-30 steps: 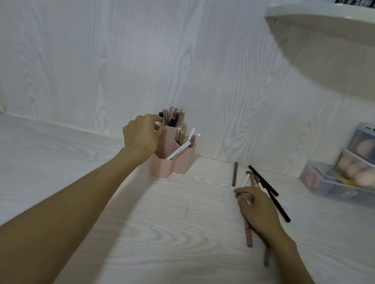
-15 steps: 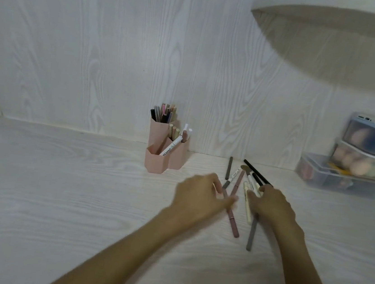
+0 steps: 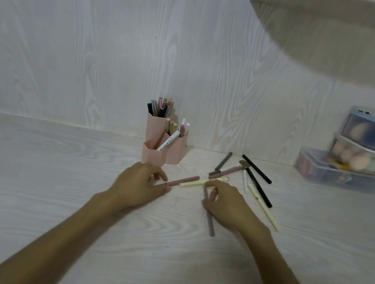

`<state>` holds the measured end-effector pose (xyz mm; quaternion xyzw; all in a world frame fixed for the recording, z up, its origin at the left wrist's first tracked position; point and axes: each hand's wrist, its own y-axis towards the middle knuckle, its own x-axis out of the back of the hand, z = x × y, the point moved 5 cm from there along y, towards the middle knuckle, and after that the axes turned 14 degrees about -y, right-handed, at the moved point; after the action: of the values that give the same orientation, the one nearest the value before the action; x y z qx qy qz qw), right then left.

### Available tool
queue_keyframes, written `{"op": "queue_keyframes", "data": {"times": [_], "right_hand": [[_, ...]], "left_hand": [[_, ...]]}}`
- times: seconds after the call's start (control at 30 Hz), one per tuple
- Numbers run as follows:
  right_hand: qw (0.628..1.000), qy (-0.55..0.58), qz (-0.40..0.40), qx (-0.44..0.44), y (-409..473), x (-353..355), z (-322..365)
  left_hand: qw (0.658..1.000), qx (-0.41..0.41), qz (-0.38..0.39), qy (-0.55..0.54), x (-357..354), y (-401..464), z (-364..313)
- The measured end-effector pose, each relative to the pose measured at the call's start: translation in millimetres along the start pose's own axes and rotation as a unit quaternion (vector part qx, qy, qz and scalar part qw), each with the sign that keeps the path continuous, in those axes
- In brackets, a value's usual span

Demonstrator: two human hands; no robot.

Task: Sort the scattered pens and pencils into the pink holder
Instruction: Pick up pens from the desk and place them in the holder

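The pink holder (image 3: 154,155) stands against the back wall with several pens and pencils upright in its hexagonal cells. My left hand (image 3: 139,186) pinches the near end of a brown-pink pen (image 3: 185,180) just in front of the holder. My right hand (image 3: 227,204) is closed on a grey pen (image 3: 210,223), and its fingertips touch a cream pen (image 3: 194,183). Several more pens lie scattered to the right, among them a black pen (image 3: 256,169), a long cream pen (image 3: 264,208) and a mauve pen (image 3: 224,171).
Stacked clear plastic boxes (image 3: 354,160) with makeup sponges sit at the far right against the wall. A white rounded shelf (image 3: 339,9) overhangs the top right. The pale wood-grain desk (image 3: 46,183) stretches to the left and toward me.
My left hand left the holder, came down to the scattered pens and took the brown-pink pen's end. My right hand closed on the grey pen. The view shifted slightly.
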<state>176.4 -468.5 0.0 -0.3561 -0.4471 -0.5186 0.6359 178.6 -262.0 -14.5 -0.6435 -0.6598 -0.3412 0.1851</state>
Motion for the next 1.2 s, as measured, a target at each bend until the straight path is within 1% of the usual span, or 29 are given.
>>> {"op": "queue_keyframes", "data": {"times": [0.07,0.13,0.2,0.27,0.33,0.4,0.47,0.53,0.6,0.63,0.7,0.8,0.87,0.97,1.07,1.1,1.13,1.2], "right_hand": [[0.996,-0.046,-0.065,0.028,-1,-7,13],[0.991,-0.076,-0.104,0.048,0,-11,22],[0.984,-0.123,-0.118,0.049,3,-16,26],[0.979,-0.153,-0.125,0.045,5,-19,27],[0.974,-0.167,-0.145,0.050,7,-21,27],[0.966,-0.187,-0.166,0.066,6,-22,28],[0.962,-0.190,-0.182,0.076,6,-21,28],[0.959,-0.161,-0.217,0.087,5,-17,28],[0.949,-0.119,-0.270,0.109,2,-10,29],[0.945,-0.092,-0.292,0.114,0,-5,30],[0.941,0.001,-0.318,0.112,-3,4,29],[0.925,0.158,-0.331,0.103,-6,13,26],[0.906,0.225,-0.338,0.118,-8,16,26],[0.888,0.261,-0.357,0.126,-8,20,23],[0.870,0.267,-0.398,0.116,-8,28,24],[0.859,0.272,-0.418,0.114,-10,33,25],[0.846,0.279,-0.441,0.112,-10,40,27],[0.820,0.296,-0.476,0.115,-8,56,36]], "left_hand": [[1.000,-0.005,0.001,-0.018,15,-2,19],[0.999,-0.002,-0.015,-0.052,26,-3,32],[0.996,0.003,-0.037,-0.080,33,-4,39],[0.984,-0.003,-0.071,-0.160,38,-5,38],[0.953,-0.026,-0.122,-0.275,47,-6,30],[0.916,-0.054,-0.209,-0.340,66,-8,21],[0.880,-0.069,-0.297,-0.363,85,-10,13],[0.850,-0.084,-0.366,-0.368,98,-12,7],[0.832,-0.100,-0.412,-0.358,104,-13,1],[0.829,-0.109,-0.424,-0.348,104,-12,-3],[0.838,-0.124,-0.430,-0.313,102,-8,-10],[0.882,-0.112,-0.388,-0.244,80,3,-8],[0.913,-0.095,-0.351,-0.186,61,7,-3],[0.943,-0.095,-0.300,-0.104,43,9,-6],[0.959,-0.125,-0.254,-0.022,32,12,-15],[0.959,-0.122,-0.255,0.000,29,13,-16],[0.958,-0.107,-0.266,-0.001,29,12,-16],[0.954,-0.070,-0.288,-0.037,33,13,-10]]}}
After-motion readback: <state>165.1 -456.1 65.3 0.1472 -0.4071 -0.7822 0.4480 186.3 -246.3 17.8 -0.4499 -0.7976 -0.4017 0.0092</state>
